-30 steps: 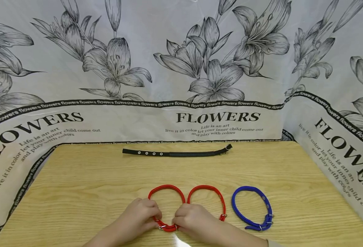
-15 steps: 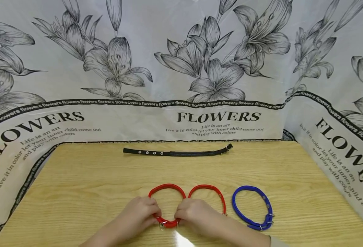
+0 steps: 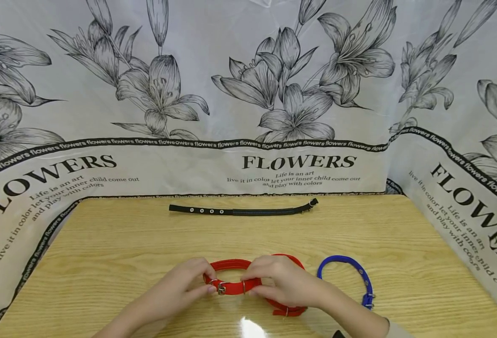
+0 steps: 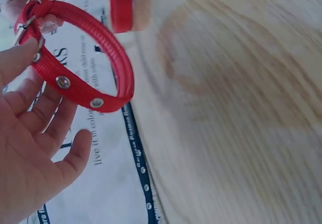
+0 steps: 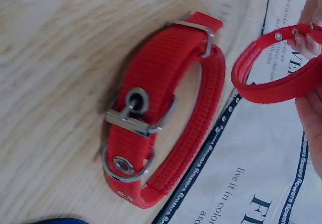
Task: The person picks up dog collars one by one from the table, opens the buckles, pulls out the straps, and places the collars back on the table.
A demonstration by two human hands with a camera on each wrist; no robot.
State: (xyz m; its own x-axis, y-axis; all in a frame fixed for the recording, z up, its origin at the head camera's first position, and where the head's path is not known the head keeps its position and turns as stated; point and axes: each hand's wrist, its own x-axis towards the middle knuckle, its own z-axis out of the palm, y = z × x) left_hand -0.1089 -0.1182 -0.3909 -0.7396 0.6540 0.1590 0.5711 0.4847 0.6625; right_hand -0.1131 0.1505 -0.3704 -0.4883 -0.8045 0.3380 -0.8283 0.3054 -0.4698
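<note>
A buckled red collar [image 3: 233, 288] is held up above the table, its metal buckle facing the head camera. My left hand [image 3: 189, 283] pinches it just left of the buckle, thumb against the strap. On the other side, my right hand [image 3: 285, 282] pinches the strap near a metal loop. Eyelets show along the collar's band in the left wrist view. Behind and below my right hand lies a second red collar [image 5: 153, 70], buckled into a ring on the table and partly hidden in the head view.
A blue collar [image 3: 337, 258], also ring-shaped, lies to the right, partly covered by my right forearm. Towards the back, a black collar [image 3: 261, 211] stretches out straight on the wooden table [image 3: 104, 244]. Flower-printed cloth [image 3: 181, 164] hangs behind and at both sides.
Both hands have raised the red collar off the table and tilted it so its buckle faces the head camera. My right hand has shifted right, over the second red collar.
</note>
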